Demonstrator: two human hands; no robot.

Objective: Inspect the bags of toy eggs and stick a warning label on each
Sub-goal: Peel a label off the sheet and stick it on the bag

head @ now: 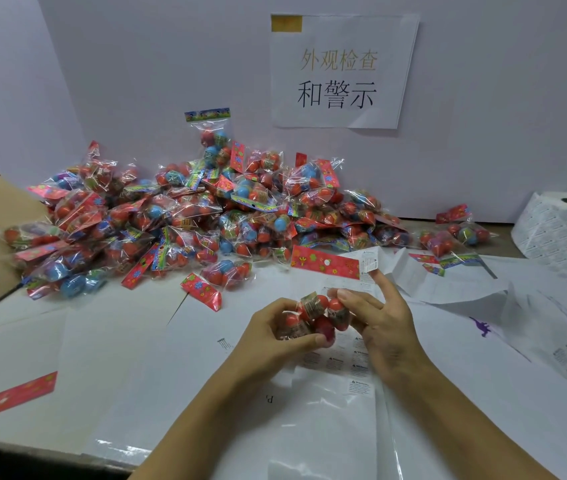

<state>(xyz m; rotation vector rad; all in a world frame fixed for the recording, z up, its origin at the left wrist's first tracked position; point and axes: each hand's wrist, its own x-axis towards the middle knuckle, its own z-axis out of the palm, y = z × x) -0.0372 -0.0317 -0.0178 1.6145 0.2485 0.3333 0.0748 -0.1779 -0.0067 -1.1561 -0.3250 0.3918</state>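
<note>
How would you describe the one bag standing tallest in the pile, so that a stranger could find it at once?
Start at the paper sign on the back wall and look down and left to the pile of bags. At its top, one bag leans upright against the wall. Unlike the red-topped bags around it, its top strip is blue and green.
</note>
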